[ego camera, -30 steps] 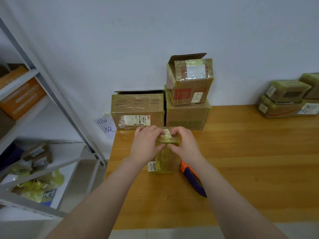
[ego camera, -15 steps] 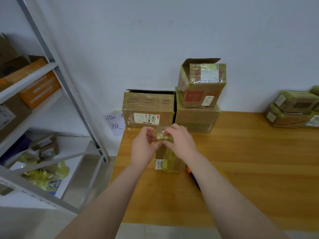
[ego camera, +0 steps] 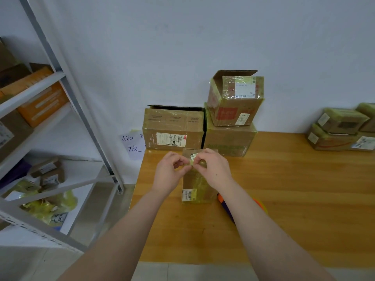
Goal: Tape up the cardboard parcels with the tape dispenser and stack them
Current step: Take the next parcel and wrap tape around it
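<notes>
Tape-wrapped brown cardboard parcel [ego camera: 199, 185] near wooden table's [ego camera: 294, 199] left edge, long axis toward wall [ego camera: 182, 47]; left hand [ego camera: 168, 173] and right hand [ego camera: 216, 169] fingertips pinching its yellowish tape [ego camera: 190, 162].

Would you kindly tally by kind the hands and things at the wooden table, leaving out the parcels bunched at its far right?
Brown cardboard parcels: 4
Orange and purple tape dispenser: 1
Hands, left hand and right hand, pinching yellowish tape on the nearest parcel: 2
Total: 7
</notes>
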